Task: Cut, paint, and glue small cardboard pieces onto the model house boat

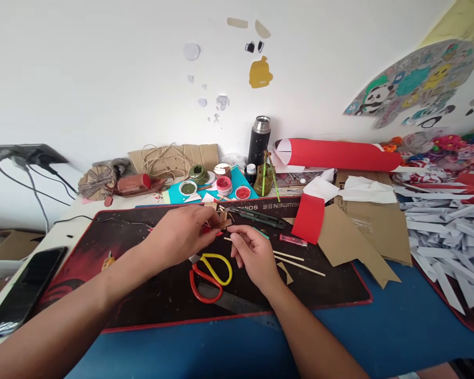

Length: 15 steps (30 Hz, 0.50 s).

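Observation:
My left hand (181,231) is closed over the middle of the dark desk mat, its fingers around a small brown cardboard piece (225,223). Thumb and forefinger of my right hand (255,252) are pinched together beside the lower edge of that piece; what they hold is too small to make out. Below the hands lie scissors with one yellow and one red handle (207,301), partly over a clear ruler (240,305). A green utility knife (260,217) rests just behind my right hand. Thin wooden sticks (300,263) lie to its right.
Open paint pots (223,185) stand on turquoise paper at the back, near a black thermos (259,142) and a jar (264,181). Cardboard (339,237), red card (308,218) and white paper strips (454,242) lie rightward. A phone (26,289) lies at left.

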Each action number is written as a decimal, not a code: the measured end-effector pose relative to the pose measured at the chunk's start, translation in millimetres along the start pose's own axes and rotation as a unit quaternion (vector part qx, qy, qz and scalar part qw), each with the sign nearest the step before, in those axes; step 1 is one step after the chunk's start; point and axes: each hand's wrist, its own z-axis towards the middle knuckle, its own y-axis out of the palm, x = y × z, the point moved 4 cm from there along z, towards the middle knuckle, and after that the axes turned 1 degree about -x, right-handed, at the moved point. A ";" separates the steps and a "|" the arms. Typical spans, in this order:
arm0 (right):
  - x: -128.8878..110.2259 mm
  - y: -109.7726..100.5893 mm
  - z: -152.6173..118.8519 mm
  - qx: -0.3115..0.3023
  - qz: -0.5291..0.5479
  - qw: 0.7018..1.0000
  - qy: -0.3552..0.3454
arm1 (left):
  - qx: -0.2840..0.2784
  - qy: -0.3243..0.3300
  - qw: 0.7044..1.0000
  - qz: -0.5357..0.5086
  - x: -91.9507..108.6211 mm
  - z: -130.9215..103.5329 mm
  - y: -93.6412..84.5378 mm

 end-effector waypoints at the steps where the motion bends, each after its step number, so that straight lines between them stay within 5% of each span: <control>1: 0.0 0.0 -0.1 -0.001 0.008 1.000 0.000 | -0.004 0.006 1.000 -0.002 3.9 -1.8 1.3; 15: -5.8 1.9 -1.3 -0.014 0.036 0.999 0.007 | -0.007 -0.004 0.999 -0.038 16.7 -20.6 10.9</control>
